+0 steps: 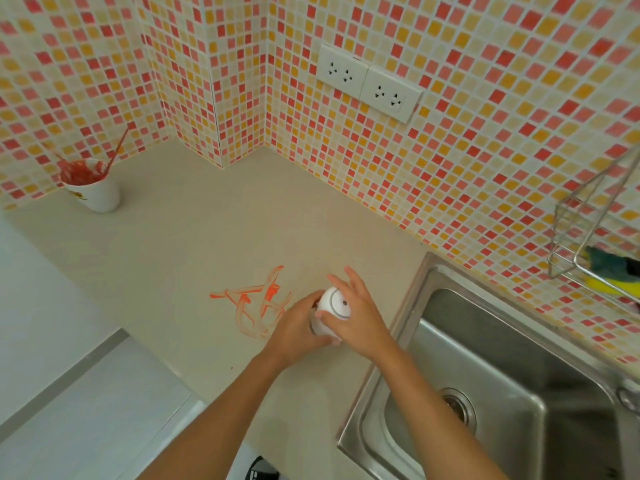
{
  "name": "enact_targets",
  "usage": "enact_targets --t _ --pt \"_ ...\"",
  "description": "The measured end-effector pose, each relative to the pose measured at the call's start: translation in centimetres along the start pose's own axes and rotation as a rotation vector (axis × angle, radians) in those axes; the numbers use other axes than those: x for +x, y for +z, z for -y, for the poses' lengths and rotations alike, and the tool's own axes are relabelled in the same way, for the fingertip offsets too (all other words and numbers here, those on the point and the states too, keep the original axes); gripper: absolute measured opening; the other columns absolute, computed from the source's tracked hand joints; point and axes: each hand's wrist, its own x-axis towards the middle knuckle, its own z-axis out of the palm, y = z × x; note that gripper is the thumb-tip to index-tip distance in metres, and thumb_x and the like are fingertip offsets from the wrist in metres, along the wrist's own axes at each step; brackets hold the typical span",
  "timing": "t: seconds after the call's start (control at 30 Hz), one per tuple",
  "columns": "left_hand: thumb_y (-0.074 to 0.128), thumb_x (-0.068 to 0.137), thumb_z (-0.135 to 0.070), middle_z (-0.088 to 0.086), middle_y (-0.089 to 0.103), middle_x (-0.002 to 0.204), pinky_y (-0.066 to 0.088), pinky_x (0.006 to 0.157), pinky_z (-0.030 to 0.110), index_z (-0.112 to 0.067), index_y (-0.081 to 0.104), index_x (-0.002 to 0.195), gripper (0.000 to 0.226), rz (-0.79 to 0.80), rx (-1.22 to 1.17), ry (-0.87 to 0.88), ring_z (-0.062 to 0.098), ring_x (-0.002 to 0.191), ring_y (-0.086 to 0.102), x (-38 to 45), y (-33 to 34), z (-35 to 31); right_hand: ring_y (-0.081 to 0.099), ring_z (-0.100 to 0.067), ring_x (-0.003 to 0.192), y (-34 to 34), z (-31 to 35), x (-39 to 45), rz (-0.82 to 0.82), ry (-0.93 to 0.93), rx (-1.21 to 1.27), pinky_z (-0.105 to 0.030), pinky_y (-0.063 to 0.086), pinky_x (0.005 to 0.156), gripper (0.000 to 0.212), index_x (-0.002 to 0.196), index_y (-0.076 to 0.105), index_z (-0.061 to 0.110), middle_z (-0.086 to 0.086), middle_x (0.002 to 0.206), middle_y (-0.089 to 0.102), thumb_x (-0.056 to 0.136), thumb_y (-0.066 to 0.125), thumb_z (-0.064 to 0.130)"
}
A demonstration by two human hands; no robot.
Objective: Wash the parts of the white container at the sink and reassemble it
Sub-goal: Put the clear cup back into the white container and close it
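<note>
No readable writing anywhere; only a small, blurred yellow-and-red mark on the white paper cup (92, 192) at far left. Small rounded white container (331, 308) on the beige countertop (180, 244), just left of the steel sink (502, 382), its domed lid ringed in grey with a dark centre dot. Left hand (298, 332) wrapped around the lower body, hiding most of it. Right hand (356, 315) cupped over the lid, thumb pressed to its side, fingers partly lifted. Orange-red smears (258, 303) beside the hands. Cup coated inside with red paste, thin sticks protruding. Glossy mosaic tiles, two white sockets (370, 83). Wire rack (588, 233) with a sponge (609, 271), cut off at right.
</note>
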Motion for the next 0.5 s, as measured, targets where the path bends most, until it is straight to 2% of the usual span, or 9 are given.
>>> enact_targets --t 0.1,0.2,0.33,0.5 --pt "0.086 0.06 -0.032 -0.023 0.061 0.115 0.041 0.082 0.006 -0.038 0.05 0.125 0.074 0.015 0.029 0.012 -0.012 0.103 0.055 0.4 0.3 0.4 0.04 -0.005 0.125 0.0 -1.2 -0.2 -0.074 0.122 0.149 -0.017 0.03 0.098 0.08 0.142 0.035 0.028 0.01 0.14 0.038 0.074 0.077 0.038" --pt "0.088 0.059 -0.028 -0.024 0.062 0.109 0.04 0.077 0.002 -0.037 0.051 0.123 0.074 0.026 0.027 -0.019 -0.016 0.099 0.055 0.7 0.2 1.1 0.051 -0.007 0.113 0.8 -1.9 0.0 -0.088 0.182 0.205 -0.022 0.04 0.095 0.079 0.133 0.042 0.027 0.01 0.125 0.052 0.066 0.082 0.042" --pt "0.09 0.059 -0.026 -0.025 0.061 0.104 0.039 0.077 0.001 -0.03 0.052 0.124 0.074 0.047 0.013 -0.054 -0.02 0.095 0.054 1.2 -0.2 1.6 0.054 -0.006 0.105 1.8 -1.9 0.6 -0.121 0.203 0.268 -0.019 0.042 0.087 0.076 0.124 0.046 0.029 0.009 0.117 0.055 0.06 0.082 0.045" --pt "0.09 0.06 -0.027 -0.016 0.065 0.11 0.039 0.079 0.001 -0.024 0.053 0.129 0.079 0.074 0.025 -0.064 -0.011 0.096 0.058 1.3 -0.3 1.6 0.053 -0.007 0.107 1.7 -2.0 0.7 -0.114 0.188 0.255 -0.017 0.039 0.085 0.073 0.124 0.044 0.03 0.008 0.121 0.053 0.063 0.084 0.041"
